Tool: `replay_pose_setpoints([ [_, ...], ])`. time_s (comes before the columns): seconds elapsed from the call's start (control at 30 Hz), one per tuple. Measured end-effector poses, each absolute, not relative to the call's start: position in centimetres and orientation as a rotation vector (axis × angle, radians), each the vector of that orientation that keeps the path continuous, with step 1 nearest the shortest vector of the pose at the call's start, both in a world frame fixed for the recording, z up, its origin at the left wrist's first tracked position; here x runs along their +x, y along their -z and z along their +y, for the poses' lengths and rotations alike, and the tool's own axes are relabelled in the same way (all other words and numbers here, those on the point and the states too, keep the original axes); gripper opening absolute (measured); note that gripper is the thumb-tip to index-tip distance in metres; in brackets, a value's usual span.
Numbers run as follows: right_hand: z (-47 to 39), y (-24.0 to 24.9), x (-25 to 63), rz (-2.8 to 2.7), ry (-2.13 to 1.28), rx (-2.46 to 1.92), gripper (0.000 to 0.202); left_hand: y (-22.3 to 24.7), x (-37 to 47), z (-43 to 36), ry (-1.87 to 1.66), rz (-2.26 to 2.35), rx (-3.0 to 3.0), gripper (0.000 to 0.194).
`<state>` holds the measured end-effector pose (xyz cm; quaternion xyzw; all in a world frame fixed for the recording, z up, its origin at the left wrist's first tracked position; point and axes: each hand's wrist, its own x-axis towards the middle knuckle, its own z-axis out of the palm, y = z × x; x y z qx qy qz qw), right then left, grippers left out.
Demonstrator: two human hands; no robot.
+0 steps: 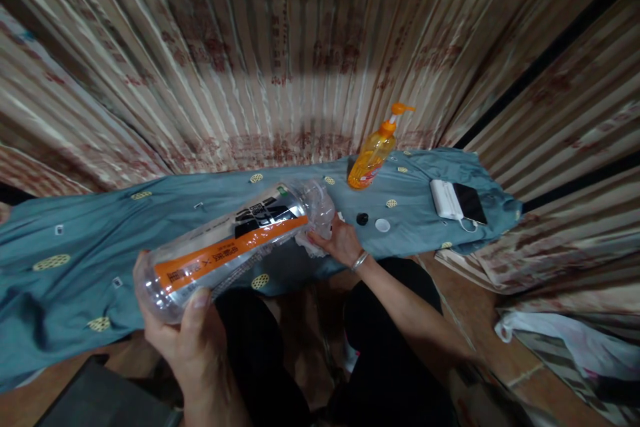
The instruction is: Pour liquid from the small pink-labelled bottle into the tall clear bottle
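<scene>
A large clear plastic bottle [230,247] with a silver, black and orange label lies tilted across the middle of the view. My left hand [185,340] is wrapped around its base, thumb on top. At the bottle's other end, my right hand [343,242] has its fingers closed on a crumpled whitish tissue [313,243], which touches the bottle near its neck. Part of the tissue and the fingertips are hidden. Just right of that hand, a small black cap [362,219] and a white round disc [383,225] rest on the blue-green cloth [415,240].
An orange pump bottle [371,157] stands at the back of the cloth. To the right lie a white power bank [446,200] with a cable and a dark phone [470,203]. A patterned curtain [275,67] hangs behind; a dark box [103,400] sits at lower left.
</scene>
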<state>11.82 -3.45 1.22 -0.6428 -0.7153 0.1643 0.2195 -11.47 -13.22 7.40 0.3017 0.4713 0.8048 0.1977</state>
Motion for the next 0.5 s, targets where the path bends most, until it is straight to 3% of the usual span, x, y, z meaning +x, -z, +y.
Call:
replay_pose_setpoints([
  [0.5,-3.51,-1.96,11.73,-1.994,-0.48,-1.763,0.053,-7.81,-10.66,-13.26,-2.238,1.344,0.858,0.074],
])
